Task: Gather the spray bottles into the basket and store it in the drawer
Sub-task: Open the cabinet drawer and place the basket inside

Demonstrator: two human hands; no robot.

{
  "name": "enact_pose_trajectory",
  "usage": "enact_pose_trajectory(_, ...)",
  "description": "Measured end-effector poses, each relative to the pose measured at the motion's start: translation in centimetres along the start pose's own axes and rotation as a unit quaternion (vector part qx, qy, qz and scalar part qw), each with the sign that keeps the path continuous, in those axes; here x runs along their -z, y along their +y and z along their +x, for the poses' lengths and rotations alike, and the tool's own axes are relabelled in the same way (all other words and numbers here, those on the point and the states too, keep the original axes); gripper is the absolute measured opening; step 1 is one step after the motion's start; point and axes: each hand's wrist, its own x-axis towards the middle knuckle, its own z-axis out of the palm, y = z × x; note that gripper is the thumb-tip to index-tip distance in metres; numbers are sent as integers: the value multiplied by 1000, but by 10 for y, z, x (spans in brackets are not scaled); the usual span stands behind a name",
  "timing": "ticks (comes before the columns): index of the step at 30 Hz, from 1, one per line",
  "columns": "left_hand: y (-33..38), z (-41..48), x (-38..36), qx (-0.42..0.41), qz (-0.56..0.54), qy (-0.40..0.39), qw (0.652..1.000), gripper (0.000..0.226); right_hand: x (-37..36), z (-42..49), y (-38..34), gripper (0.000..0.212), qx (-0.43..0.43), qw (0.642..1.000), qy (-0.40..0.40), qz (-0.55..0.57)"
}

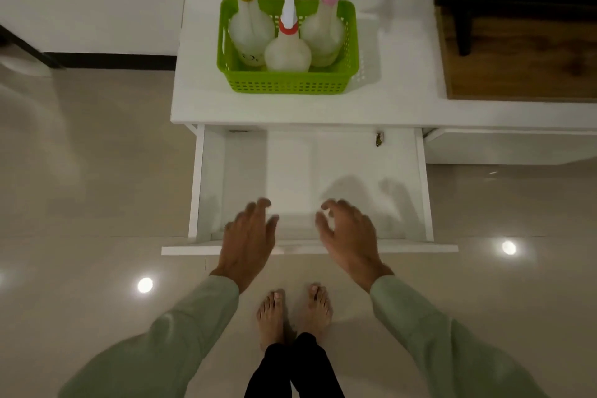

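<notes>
A green plastic basket stands on the white cabinet top. Three cloudy spray bottles stand upright inside it: one with a yellow collar at the left, one with a red collar in front, one with a pink collar and blue trigger at the right. Below, the white drawer is pulled out with nothing in it. My left hand and my right hand hover over the drawer's front edge, fingers spread, holding nothing.
A wooden board with a dark stool leg on it lies on the cabinet at the right. A small dark speck sits at the drawer's back right. My bare feet stand on the glossy tile floor just before the drawer.
</notes>
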Motion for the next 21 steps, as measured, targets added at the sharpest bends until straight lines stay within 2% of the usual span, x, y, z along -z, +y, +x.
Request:
enact_pose_trajectory(4, 9, 65, 52, 43, -131, 167, 976, 33, 55, 58, -24, 31, -25, 974, 159, 160)
enact_pose_trajectory(6, 14, 104, 77, 74, -186, 226, 953, 38, 78, 96, -36, 37, -36, 955, 193, 224)
enact_pose_trajectory(10, 25, 169, 109, 102, -235, 271, 928, 53, 110, 165, -52, 48, -60, 933, 217, 280)
enact_pose_trajectory(13, 26, 211, 124, 149, -233, 261, 925, 61, 126, 206, -59, 56, -91, 930, 193, 299)
enact_pose_trajectory(16, 20, 242, 133, 228, -254, 187, 921, 55, 135, 234, -61, 55, -127, 933, 136, 310)
enact_pose_trajectory(18, 17, 253, 134, 246, -252, 143, 925, 47, 136, 243, -60, 49, -137, 935, 113, 308)
enact_pose_trajectory(21, 12, 260, 133, 249, -255, 146, 923, 42, 136, 252, -56, 48, -151, 934, 104, 308)
